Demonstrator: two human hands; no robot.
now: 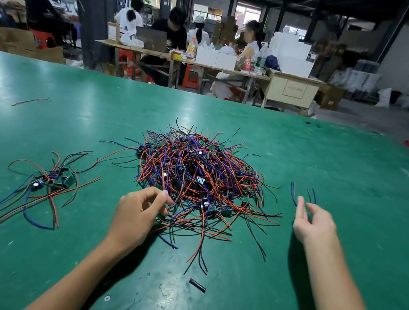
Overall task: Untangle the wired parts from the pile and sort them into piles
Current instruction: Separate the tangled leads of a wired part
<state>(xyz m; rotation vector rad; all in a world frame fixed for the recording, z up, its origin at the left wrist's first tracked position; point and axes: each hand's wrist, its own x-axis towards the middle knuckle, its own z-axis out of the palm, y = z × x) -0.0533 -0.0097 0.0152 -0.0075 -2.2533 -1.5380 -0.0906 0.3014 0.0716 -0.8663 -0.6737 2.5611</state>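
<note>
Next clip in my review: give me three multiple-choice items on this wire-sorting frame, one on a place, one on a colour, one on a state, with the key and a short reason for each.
1. Where does the small sorted pile lie relative to the big tangled pile?
A. To its left
B. To its right
C. Behind it

2. What colour is the table top?
A. Grey
B. Green
C. Brown

3. What is the right hand doing?
A. Pinching a red wire
C. Pressing flat on the big pile
B. Open, holding nothing

Key:
1 A: the small pile sits on the left side, apart from the big one.
2 B: the surface is green all over.
3 B: its fingers are relaxed and spread beside a few loose blue and black wires, while the left hand pinches at the pile's near edge.
</note>
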